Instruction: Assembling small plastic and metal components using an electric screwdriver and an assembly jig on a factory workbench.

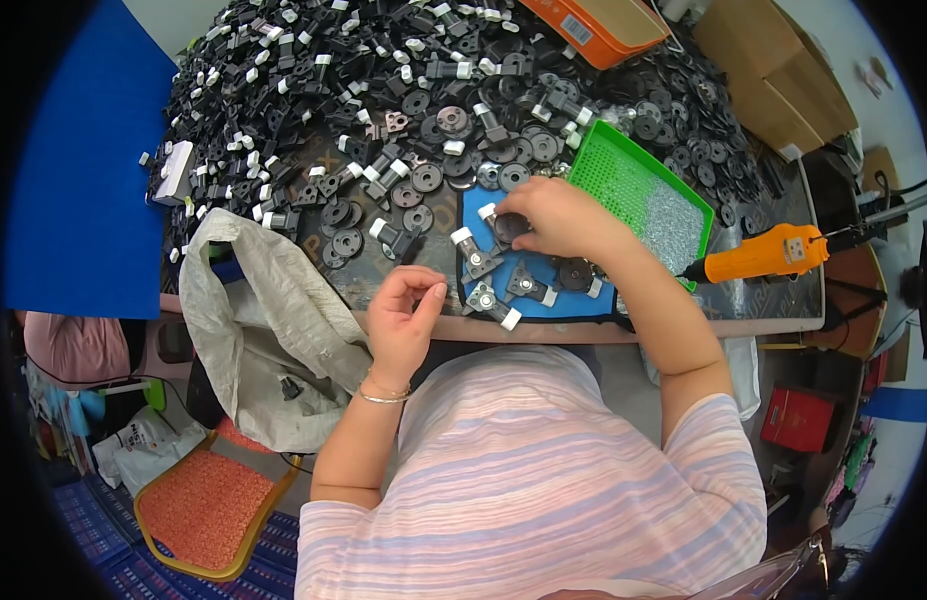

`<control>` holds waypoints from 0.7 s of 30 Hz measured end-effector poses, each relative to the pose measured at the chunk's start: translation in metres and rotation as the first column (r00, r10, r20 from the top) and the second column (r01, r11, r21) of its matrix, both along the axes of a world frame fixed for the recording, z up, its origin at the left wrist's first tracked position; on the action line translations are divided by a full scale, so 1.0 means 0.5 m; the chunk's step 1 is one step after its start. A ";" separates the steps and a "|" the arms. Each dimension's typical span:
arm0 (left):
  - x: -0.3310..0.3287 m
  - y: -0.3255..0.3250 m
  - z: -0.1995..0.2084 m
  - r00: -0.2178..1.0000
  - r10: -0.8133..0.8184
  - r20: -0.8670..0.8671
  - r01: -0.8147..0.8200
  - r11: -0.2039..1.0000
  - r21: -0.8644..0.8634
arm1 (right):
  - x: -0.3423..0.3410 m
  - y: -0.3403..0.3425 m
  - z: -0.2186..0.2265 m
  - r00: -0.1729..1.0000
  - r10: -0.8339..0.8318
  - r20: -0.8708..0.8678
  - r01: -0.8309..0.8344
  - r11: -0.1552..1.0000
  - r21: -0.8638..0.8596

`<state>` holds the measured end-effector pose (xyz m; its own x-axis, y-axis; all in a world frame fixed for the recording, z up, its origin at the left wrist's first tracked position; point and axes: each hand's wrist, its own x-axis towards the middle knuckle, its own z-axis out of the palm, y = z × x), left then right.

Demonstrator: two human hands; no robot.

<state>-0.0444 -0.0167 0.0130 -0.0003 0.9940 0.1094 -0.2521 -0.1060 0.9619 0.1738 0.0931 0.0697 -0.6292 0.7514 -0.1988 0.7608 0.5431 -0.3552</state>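
Note:
My right hand (559, 215) reaches over the blue mat (594, 302), its fingers closed on a black plastic fitting with a round dark face (511, 228). A white end cap shows beside my fingertips; part of the fitting is hidden by the hand. Lower on the mat lie several black fittings with white caps (479, 258) and a black disc (576, 273). At the table's front edge my left hand (409, 315) is loosely curled, thumb near the bent fingers, with nothing showing in it. The nearest loose piece to it is a white-capped black fitting (397, 240).
A large heap of black fittings (284, 110) covers the far left, with black discs (674, 130) at right. A green tray (609, 175) of small shiny pieces stands beside an orange electric screwdriver (769, 256). A whitish sack (264, 340) hangs at the front left edge.

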 end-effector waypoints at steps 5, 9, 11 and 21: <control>0.002 -0.001 -0.001 0.999 0.002 -0.034 -0.002 1.000 0.000 | -0.001 0.002 -0.008 0.993 0.072 -0.093 -0.074 0.997 -0.016; 0.005 0.000 0.003 1.000 -0.007 -0.027 0.007 1.000 -0.010 | -0.005 0.003 -0.010 0.996 0.052 -0.071 -0.057 0.996 -0.068; 0.005 0.000 0.002 0.999 -0.005 -0.034 0.005 1.000 -0.004 | -0.009 0.001 -0.008 0.998 0.044 -0.052 -0.047 0.996 -0.074; 0.003 -0.003 -0.004 0.999 -0.004 -0.038 0.004 1.000 0.004 | 0.015 0.028 -0.003 0.939 -0.139 -0.316 0.144 0.989 -0.007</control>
